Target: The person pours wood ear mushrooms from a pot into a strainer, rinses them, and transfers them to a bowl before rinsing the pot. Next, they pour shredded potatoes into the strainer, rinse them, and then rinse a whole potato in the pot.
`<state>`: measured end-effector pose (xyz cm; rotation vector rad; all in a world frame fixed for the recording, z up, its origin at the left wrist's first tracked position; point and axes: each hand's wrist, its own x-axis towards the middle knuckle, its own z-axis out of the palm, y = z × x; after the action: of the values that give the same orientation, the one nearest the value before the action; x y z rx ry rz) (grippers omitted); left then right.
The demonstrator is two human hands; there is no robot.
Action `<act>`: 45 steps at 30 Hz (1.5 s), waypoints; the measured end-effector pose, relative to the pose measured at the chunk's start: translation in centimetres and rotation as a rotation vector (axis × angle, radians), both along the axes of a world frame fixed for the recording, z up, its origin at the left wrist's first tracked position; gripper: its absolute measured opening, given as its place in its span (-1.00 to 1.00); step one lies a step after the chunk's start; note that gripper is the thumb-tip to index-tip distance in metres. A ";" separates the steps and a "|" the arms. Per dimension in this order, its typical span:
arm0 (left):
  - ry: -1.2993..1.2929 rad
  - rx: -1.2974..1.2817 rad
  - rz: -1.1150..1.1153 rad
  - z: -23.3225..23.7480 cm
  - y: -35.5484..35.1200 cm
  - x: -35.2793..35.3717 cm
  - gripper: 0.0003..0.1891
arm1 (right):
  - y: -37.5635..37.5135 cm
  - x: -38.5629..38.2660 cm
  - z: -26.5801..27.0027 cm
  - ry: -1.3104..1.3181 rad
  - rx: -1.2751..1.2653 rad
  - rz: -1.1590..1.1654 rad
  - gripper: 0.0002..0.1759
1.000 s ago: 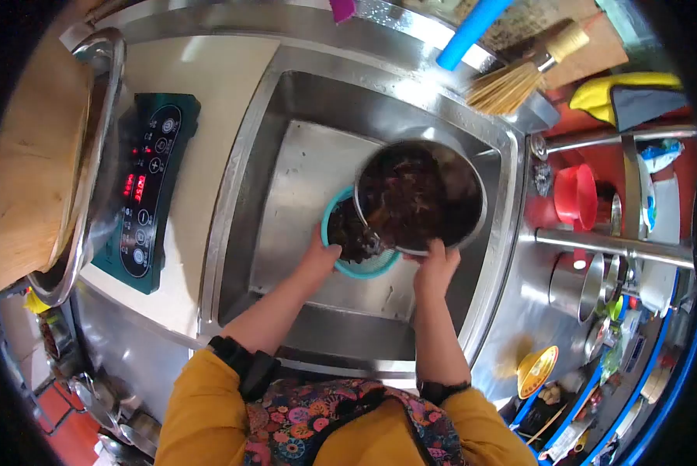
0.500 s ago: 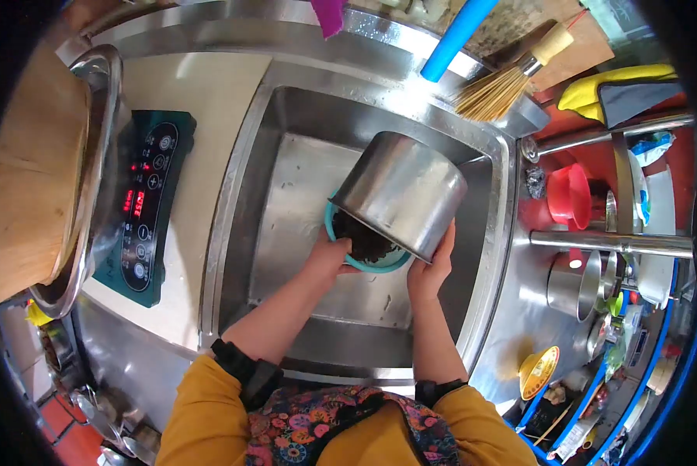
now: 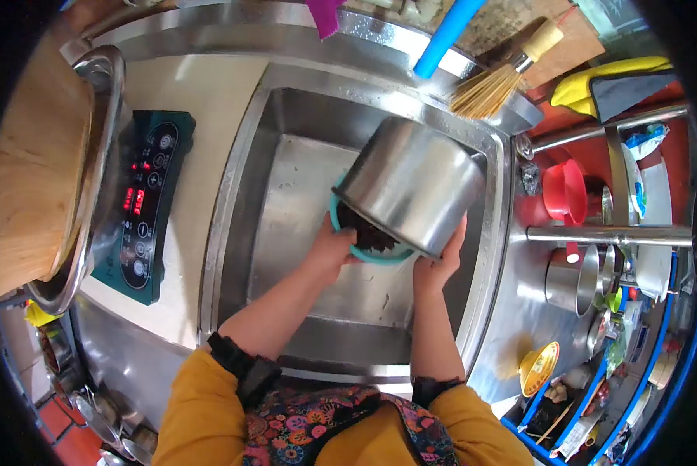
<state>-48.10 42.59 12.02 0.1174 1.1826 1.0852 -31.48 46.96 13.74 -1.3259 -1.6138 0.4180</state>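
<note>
Pale wood was seen at far left in a tub [image 3: 34, 163], seated in a metal pan [image 3: 120, 101] beside an induction cooker [image 3: 150, 206] with its red digits lit. Within the stainless-steel sink [image 3: 306, 179], a teal colander [image 3: 383, 258] was gripped by the left hand [image 3: 335, 252], the thumb laid at the rim and the other fingers curled beneath, presumably so that it was steadied. Dark, loose pieces [image 3: 372, 234] were held in the colander. Above them a steel pot [image 3: 418, 182] was tipped, mouth toward the colander, perhaps so that spills were caught. Its lower side was cradled by the right hand [image 3: 442, 268], fingers bent against the wall, seemingly to bear the weight; the fingertips were partly hidden. Farther right, a bamboo brush [image 3: 484, 93] was laid bristles toward the sink, perhaps for draining.
</note>
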 end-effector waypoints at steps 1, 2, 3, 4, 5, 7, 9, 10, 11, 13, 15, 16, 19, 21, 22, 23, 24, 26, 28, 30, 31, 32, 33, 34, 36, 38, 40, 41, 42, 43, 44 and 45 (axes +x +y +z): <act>-0.019 -0.007 0.005 -0.6 0.2 0.2 -0.41 | 0.2 0.1 0.0 -0.009 0.011 0.005 -0.42; -0.031 0.002 0.015 -0.9 0.8 0.1 -0.40 | 0.8 0.1 0.8 -0.056 -0.042 -0.030 -0.42; -0.007 0.016 0.006 -1.2 1.0 -0.1 -0.40 | 1.1 0.1 1.0 -0.035 -0.024 -0.023 -0.41; 0.017 0.023 -0.005 -1.1 0.8 -0.2 -0.40 | 1.2 0.3 1.1 -0.015 -0.013 -0.017 -0.40; 0.039 0.029 -0.015 -1.0 0.7 -0.3 -0.40 | 1.3 0.4 1.1 0.004 -0.004 -0.012 -0.39; 0.027 0.034 -0.035 -0.4 0.3 -0.4 -0.41 | 0.8 0.5 1.0 0.049 0.012 0.000 -0.39; 0.008 0.017 -0.037 -0.1 0.0 -0.1 -0.40 | 0.5 0.2 1.5 0.035 0.030 -0.006 -0.40; 0.001 0.002 -0.028 0.0 0.1 0.1 -0.38 | 0.8 -0.2 2.1 0.024 0.007 -0.014 -0.41; -0.003 -0.010 -0.018 0.2 0.4 0.0 -0.36 | 1.2 -0.3 2.1 0.050 -0.020 -0.016 -0.41; 0.012 0.030 0.005 0.7 0.4 -0.2 -0.38 | 1.8 -0.2 1.8 0.100 -0.080 -0.018 -0.41; 0.013 0.053 0.014 0.8 0.3 -0.2 -0.38 | 2.3 -0.2 1.2 0.085 -0.027 -0.043 -0.45; 0.010 0.059 0.010 0.7 0.3 -0.2 -0.37 | 2.3 -0.6 1.4 0.087 0.008 -0.056 -0.46; 0.020 0.051 0.000 0.7 0.4 -0.2 -0.36 | 2.5 -0.8 0.7 0.173 0.012 -0.092 -0.48; 0.030 0.038 -0.005 1.0 0.4 0.0 -0.36 | 2.6 -0.6 -0.3 0.212 0.016 -0.106 -0.48; 0.036 0.033 -0.009 1.4 0.5 0.1 -0.36 | 2.7 -0.6 -0.8 0.212 0.037 -0.110 -0.49; 0.043 0.028 -0.013 1.6 0.5 0.2 -0.36 | 2.8 -0.6 -1.2 0.212 0.057 -0.114 -0.49; 0.051 0.020 0.000 1.6 0.5 0.3 -0.37 | 2.8 -0.5 -1.5 0.219 0.044 -0.143 -0.51; 0.070 0.004 0.024 1.7 0.5 0.3 -0.39 | 2.9 -0.4 -1.8 0.236 0.017 -0.203 -0.53; 0.091 0.067 0.035 1.6 0.3 0.2 -0.38 | 2.8 -0.6 -1.9 0.400 -0.051 -0.260 -0.67; 0.119 0.106 0.036 1.7 0.2 0.0 -0.37 | 2.8 -0.8 -1.9 0.561 -0.119 -0.315 -0.77; 0.139 0.114 0.032 1.8 0.1 0.0 -0.36 | 2.9 -1.0 -1.7 0.629 -0.131 -0.327 -0.74; 0.159 0.122 0.028 2.0 0.1 -0.1 -0.35 | 3.1 -1.1 -1.5 0.698 -0.143 -0.339 -0.71; 0.163 0.127 0.024 2.1 0.1 -0.2 -0.35 | 3.3 -1.3 -1.2 0.767 -0.152 -0.350 -0.68; 0.166 0.131 0.020 2.4 0.0 -0.3 -0.34 | 3.2 -1.6 -0.5 0.821 -0.128 -0.290 -0.67; 0.168 0.132 0.021 2.6 -0.2 -0.3 -0.33 | 3.2 -1.8 -0.2 0.899 -0.156 -0.326 -0.68; 0.163 0.124 0.033 2.6 -0.4 -0.3 -0.33 | 3.1 -1.8 -0.3 0.915 -0.184 -0.353 -0.68; 0.147 0.133 0.047 2.3 -0.3 -0.3 -0.33 | 2.7 -1.6 -1.0 0.869 -0.211 -0.371 -0.68; 0.138 0.137 0.054 2.3 -0.4 -0.4 -0.33 | 2.4 -1.5 -1.6 0.782 -0.143 -0.296 -0.66; 0.135 0.138 0.036 2.2 -0.4 -0.4 -0.35 | 2.0 -1.4 -2.5 0.693 -0.075 -0.222 -0.63; 0.132 0.140 0.020 2.7 -0.2 -0.5 -0.36 | 1.7 -1.6 -2.9 0.604 -0.007 -0.146 -0.60; 0.129 0.142 0.004 2.9 -0.1 -0.5 -0.38 | 1.3 -1.7 -3.1 0.558 -0.063 -0.116 -0.53; 0.105 0.114 0.005 2.9 0.1 -0.5 -0.40 | 1.1 -1.6 -3.2 0.749 -0.119 -0.043 -0.47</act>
<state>-48.65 42.67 14.94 0.2629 1.2151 1.1619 -33.12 48.04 10.50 -1.0957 -0.9416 0.8741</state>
